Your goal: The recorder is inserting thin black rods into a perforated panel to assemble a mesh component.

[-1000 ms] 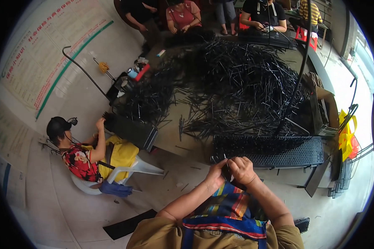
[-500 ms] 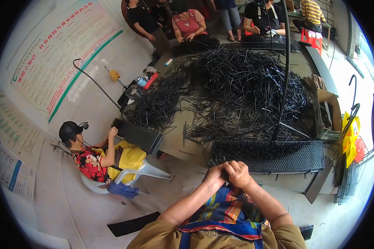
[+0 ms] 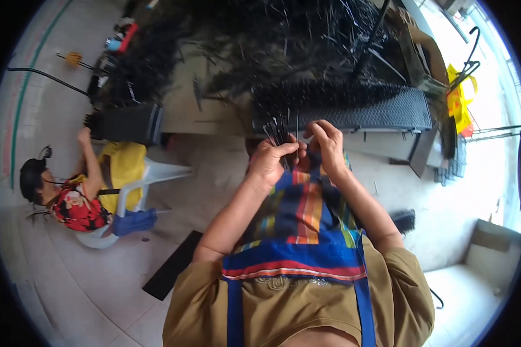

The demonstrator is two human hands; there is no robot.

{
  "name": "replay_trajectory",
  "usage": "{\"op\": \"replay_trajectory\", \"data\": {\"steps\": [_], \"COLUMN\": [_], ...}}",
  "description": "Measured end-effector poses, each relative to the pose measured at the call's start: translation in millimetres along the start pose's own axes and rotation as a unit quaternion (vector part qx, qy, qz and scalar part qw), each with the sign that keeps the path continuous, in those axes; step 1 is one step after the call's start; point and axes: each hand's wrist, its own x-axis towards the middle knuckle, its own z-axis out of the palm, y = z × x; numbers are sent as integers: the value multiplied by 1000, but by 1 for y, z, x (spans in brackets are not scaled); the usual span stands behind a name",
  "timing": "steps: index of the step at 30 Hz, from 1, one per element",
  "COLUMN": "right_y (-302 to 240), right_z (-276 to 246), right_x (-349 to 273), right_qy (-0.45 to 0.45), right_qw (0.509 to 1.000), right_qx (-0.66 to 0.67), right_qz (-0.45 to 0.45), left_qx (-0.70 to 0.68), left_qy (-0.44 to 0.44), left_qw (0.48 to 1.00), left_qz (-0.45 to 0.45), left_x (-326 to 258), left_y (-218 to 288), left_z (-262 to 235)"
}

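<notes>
My left hand point(image 3: 270, 160) is closed around a small bunch of thin black rods point(image 3: 281, 128), whose tips fan upward out of the fingers. One rod stands apart from the bunch at its right side, by the left fingertips. Just to the right is my right hand point(image 3: 328, 144), its fingers bent and apart, with nothing visible between them. Beyond both hands, along the table's near edge, lies a black honeycomb-like panel point(image 3: 388, 113) with many small holes. Dark rods stand packed along its far side.
A large heap of loose black rods point(image 3: 307, 34) covers the table point(image 3: 182, 118). At left, a seated person point(image 3: 78, 202) works at a black block point(image 3: 130, 124). A cardboard box point(image 3: 425, 55) and a yellow bag point(image 3: 459, 104) are at right. A black flat strip point(image 3: 171, 266) lies on the floor.
The view has tilted down toward my lap. My hands, earlier close together, have parted; the rod bunch now shows in the left hand and the right hand has drawn aside.
</notes>
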Motion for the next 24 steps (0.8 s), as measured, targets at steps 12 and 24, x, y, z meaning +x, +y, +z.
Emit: {"op": "replay_trajectory", "data": {"steps": [12, 24], "right_y": [40, 17], "right_z": [10, 17], "right_x": [-15, 29], "right_qy": [-37, 99], "right_qw": [976, 990], "right_qx": [155, -46], "right_qz": [145, -95], "left_qx": [-6, 24], "left_qy": [11, 54], "left_qw": [998, 988], "left_qz": [-59, -145], "left_x": [-21, -25], "left_y": [-42, -67], "left_z": [-35, -55]}}
